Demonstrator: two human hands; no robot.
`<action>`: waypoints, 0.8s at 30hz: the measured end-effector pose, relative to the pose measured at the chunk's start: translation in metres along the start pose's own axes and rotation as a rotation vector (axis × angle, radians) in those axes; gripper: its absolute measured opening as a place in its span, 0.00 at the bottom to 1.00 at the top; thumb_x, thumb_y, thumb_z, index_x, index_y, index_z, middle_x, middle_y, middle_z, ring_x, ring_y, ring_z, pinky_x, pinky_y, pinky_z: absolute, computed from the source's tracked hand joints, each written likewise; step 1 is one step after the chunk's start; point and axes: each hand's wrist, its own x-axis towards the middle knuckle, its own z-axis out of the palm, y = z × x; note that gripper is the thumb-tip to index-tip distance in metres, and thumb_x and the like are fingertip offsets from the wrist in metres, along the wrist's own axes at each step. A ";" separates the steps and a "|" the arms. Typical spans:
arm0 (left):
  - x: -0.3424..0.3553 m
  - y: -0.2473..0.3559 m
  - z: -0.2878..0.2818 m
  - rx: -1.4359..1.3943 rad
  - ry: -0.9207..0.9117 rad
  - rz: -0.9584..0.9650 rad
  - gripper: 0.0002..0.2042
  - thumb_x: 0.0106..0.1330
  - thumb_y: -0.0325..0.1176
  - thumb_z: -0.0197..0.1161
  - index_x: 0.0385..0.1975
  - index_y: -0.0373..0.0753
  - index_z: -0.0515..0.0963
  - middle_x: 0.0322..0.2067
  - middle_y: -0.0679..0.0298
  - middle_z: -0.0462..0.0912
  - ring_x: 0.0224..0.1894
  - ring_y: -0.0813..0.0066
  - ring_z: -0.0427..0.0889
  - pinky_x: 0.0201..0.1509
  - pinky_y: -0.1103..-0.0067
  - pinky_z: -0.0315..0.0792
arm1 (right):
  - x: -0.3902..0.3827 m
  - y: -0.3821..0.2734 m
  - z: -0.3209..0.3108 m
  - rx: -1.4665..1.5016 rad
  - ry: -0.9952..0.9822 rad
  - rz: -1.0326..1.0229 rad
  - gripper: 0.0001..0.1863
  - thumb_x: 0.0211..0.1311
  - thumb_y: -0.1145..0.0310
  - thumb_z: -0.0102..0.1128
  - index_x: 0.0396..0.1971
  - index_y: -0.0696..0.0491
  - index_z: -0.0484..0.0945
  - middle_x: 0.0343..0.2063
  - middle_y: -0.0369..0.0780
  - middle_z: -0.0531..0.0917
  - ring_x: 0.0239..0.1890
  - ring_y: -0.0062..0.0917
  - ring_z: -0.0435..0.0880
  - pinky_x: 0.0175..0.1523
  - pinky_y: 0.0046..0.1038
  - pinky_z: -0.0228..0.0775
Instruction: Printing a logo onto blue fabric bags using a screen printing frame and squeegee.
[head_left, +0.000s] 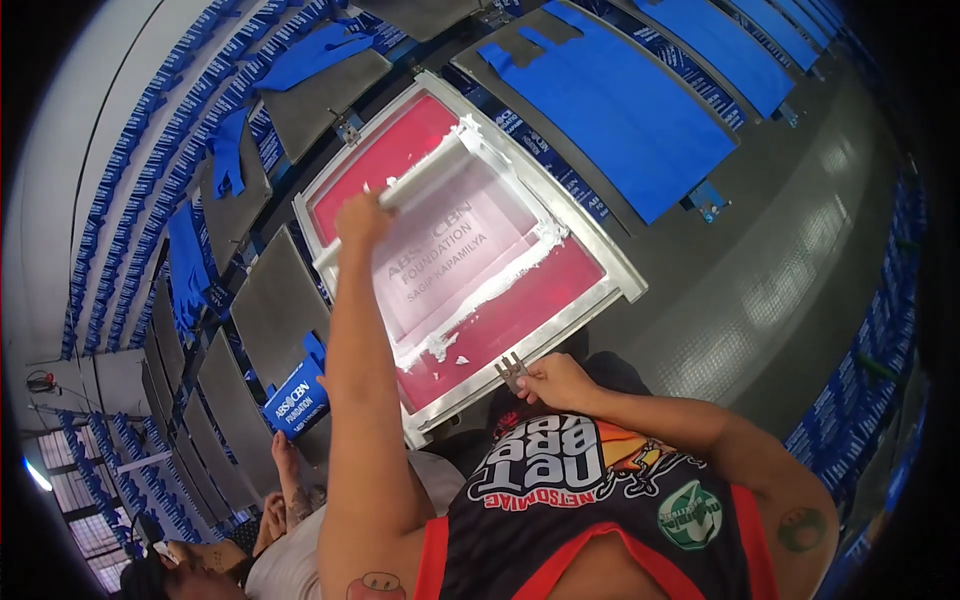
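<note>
A screen-printing frame point(625, 285) with a pale metal rim lies tilted before me. Its mesh is pink-red around a pale lettered middle, with thick white ink point(500, 285) smeared along two sides. My left hand point(362, 218) reaches across the frame, its fingers closed on one end of a long whitish squeegee point(425, 178) that lies across the mesh. At the frame's near edge, my right hand point(558, 382) pinches a small slotted metal bracket point(512, 370); whether the bracket is fixed to the frame cannot be seen.
Beyond the frame, blue fabric pieces point(620, 100) lie on grey boards. More grey boards point(280, 300) run along the left. At lower left a co-worker's hand point(285, 452) is at a printed blue fabric piece point(298, 398). Rows of blue printed pieces hang along the wall.
</note>
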 end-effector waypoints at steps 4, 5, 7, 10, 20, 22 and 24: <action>-0.103 0.039 0.051 -0.080 0.114 0.067 0.15 0.50 0.34 0.62 0.41 0.49 0.80 0.38 0.61 0.83 0.38 0.56 0.82 0.42 0.64 0.75 | 0.015 0.026 -0.011 -0.122 -0.001 0.018 0.11 0.62 0.70 0.57 0.35 0.63 0.82 0.26 0.41 0.86 0.23 0.18 0.83 0.32 0.22 0.74; -0.135 0.055 0.064 -0.058 0.086 0.044 0.18 0.48 0.32 0.62 0.43 0.52 0.80 0.36 0.63 0.83 0.39 0.60 0.82 0.41 0.65 0.76 | 0.018 0.031 -0.013 -0.124 -0.009 0.011 0.11 0.62 0.70 0.57 0.35 0.63 0.82 0.26 0.41 0.86 0.23 0.18 0.83 0.32 0.22 0.74; -0.197 0.080 0.093 -0.110 0.199 0.085 0.17 0.48 0.28 0.60 0.41 0.50 0.80 0.34 0.63 0.82 0.38 0.60 0.82 0.39 0.66 0.76 | 0.022 0.036 -0.015 -0.079 0.025 0.057 0.11 0.61 0.70 0.57 0.34 0.63 0.82 0.26 0.41 0.86 0.23 0.18 0.83 0.31 0.22 0.74; -0.213 0.082 0.085 -0.142 0.138 0.079 0.16 0.48 0.28 0.62 0.39 0.49 0.80 0.34 0.63 0.83 0.38 0.59 0.82 0.39 0.67 0.76 | 0.027 0.039 -0.016 -0.128 -0.001 0.044 0.11 0.61 0.70 0.58 0.33 0.63 0.82 0.25 0.41 0.86 0.22 0.18 0.83 0.31 0.22 0.75; -0.028 -0.013 0.093 -0.105 0.496 0.200 0.13 0.50 0.23 0.57 0.37 0.40 0.79 0.31 0.54 0.80 0.35 0.52 0.79 0.38 0.62 0.73 | 0.021 0.030 -0.008 -0.159 -0.075 -0.020 0.13 0.60 0.63 0.57 0.29 0.58 0.83 0.22 0.40 0.85 0.21 0.20 0.83 0.29 0.24 0.76; -0.046 0.037 0.138 -0.179 0.512 0.296 0.16 0.49 0.22 0.57 0.41 0.39 0.79 0.33 0.52 0.80 0.35 0.51 0.79 0.38 0.61 0.73 | 0.030 0.047 -0.027 -0.487 -0.055 -0.029 0.16 0.57 0.56 0.58 0.29 0.55 0.83 0.21 0.44 0.84 0.26 0.35 0.85 0.35 0.37 0.76; -0.074 0.034 0.156 -0.134 0.444 0.301 0.17 0.49 0.25 0.59 0.42 0.36 0.79 0.33 0.52 0.81 0.36 0.52 0.80 0.40 0.62 0.73 | 0.025 0.034 -0.026 -0.586 -0.008 -0.021 0.18 0.54 0.53 0.61 0.28 0.56 0.83 0.22 0.48 0.83 0.30 0.41 0.84 0.37 0.41 0.75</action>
